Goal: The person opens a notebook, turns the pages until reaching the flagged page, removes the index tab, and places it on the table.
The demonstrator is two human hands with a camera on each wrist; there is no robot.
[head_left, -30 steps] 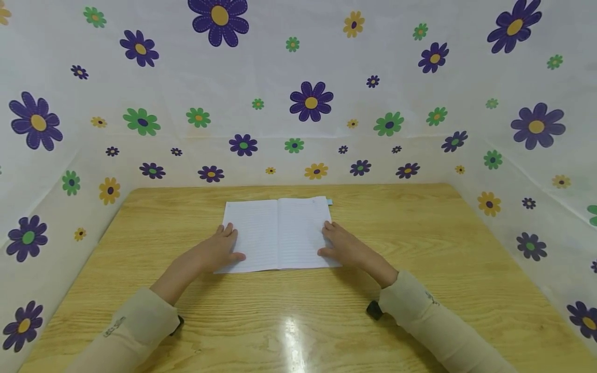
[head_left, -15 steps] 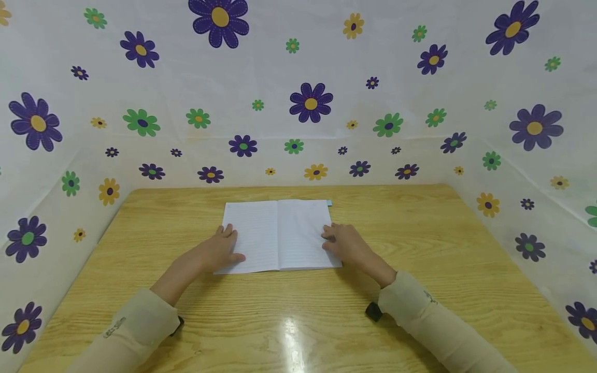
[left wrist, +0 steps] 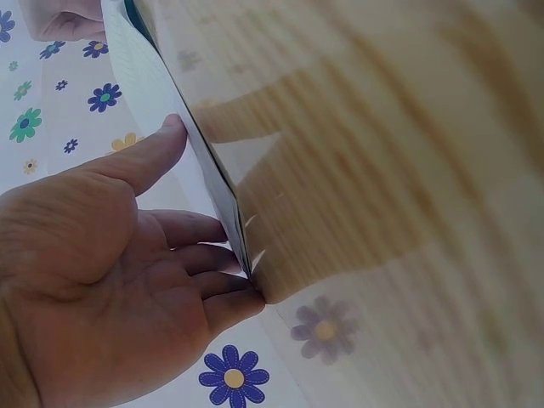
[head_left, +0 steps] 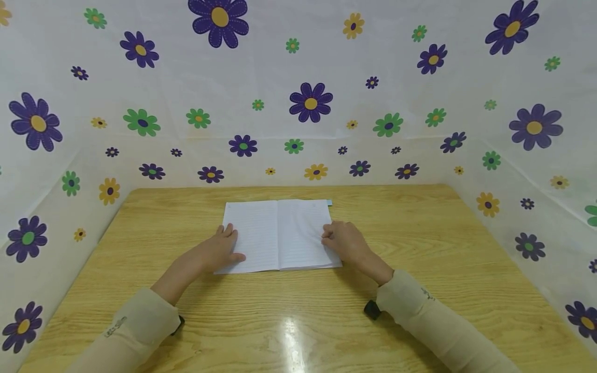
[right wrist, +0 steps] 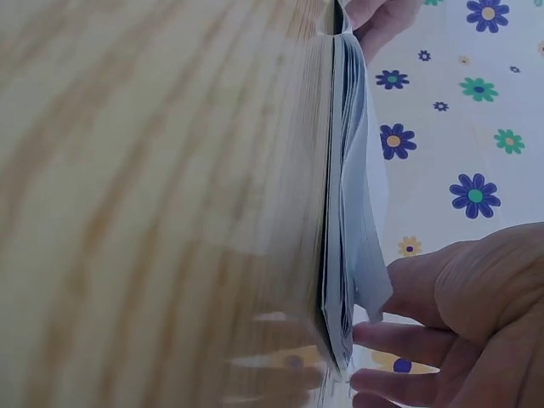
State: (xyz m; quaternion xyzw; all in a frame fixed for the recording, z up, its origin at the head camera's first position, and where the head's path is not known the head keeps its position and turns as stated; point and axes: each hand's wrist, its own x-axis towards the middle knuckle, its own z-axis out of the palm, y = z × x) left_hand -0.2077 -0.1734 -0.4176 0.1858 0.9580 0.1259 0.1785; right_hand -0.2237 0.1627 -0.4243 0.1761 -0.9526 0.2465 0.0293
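An open notebook (head_left: 254, 235) with white lined pages lies flat on the table, its spine near the middle. My left hand (head_left: 216, 251) rests on its left page, thumb stretched over the paper and the other fingers along the outer edge, as the left wrist view shows. At the opposite side my right hand (head_left: 347, 241) has its fingers bent and pinches the edge of the right-hand page (head_left: 303, 238), which ripples slightly. In the right wrist view a top leaf (right wrist: 367, 229) stands apart from the stack of pages, by the thumb. The right fingertips are partly hidden.
The wooden table (head_left: 261, 321) has a glare streak near its front. A white flower-print cloth (head_left: 270, 67) encloses the back and both sides. A small light-blue tab (head_left: 329, 202) sticks out at the notebook's upper right corner. Dark devices (head_left: 372, 310) sit at both wrists.
My right hand has gone from lying with fingers extended on the right page to bent fingers pinching its edge, and the page now ripples. The left hand has stayed put.
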